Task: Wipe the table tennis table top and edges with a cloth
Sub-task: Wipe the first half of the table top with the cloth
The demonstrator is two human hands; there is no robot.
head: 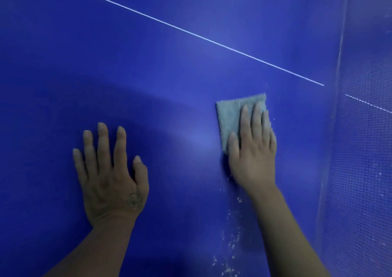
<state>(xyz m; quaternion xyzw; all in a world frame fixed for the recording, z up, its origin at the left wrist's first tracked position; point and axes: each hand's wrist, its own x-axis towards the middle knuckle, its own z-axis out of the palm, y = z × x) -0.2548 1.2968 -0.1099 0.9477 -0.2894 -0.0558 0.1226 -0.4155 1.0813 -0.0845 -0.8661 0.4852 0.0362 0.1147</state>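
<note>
We start with the folded pale grey cloth (230,115), which lies flat on the blue table tennis table top (148,75), right of centre in the frame and a little above the middle. Its upper left part shows; the rest is covered by the right hand (253,158). That hand lies palm down on the cloth with its fingers (246,119) straight and close together, pointing toward the top of the frame, the thumb resting along the cloth's lower left edge. We see no pinch or curl, only a flat press.

The left hand (110,177) rests palm down on the bare table top in the lower left of centre, well apart from the cloth. Its fingers are straight and slightly spread, its thumb is out to the right, and it holds nothing. Both bare forearms come up from the bottom edge of the frame.

Below the right hand, a trail of small pale specks (232,240) lies scattered on the surface and runs down to the bottom edge.

A thin white line (191,33) crosses the table top diagonally from the upper left toward the right middle. It ends just short of the net (360,170), whose fine mesh fills the right side of the frame, and we see a short stretch of line through it. The cloth lies near the net but apart from it.
</note>
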